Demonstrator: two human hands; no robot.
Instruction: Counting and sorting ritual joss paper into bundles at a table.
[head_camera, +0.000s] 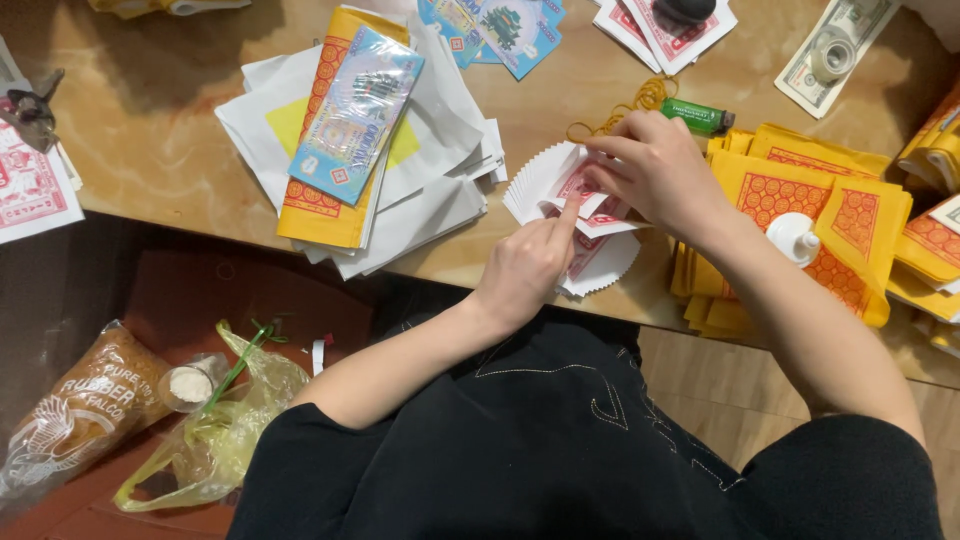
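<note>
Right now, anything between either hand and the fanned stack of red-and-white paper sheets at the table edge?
Nothing visible. Both hands are already on the fanned paper stack: the left hand presses an index finger onto it, and the right hand pinches sheets from above. The green lighter and rubber bands lie behind it, apart from the contact.

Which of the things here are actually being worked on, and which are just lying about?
In hand:
- fanned stack of white and red papers, touched by the left hand and the right hand

Lying about:
- yellow and red paper stacks
- white glue bottle
- green lighter
- rubber bands
- tape roll
- white paper pile
- plastic bags on the floor
</note>
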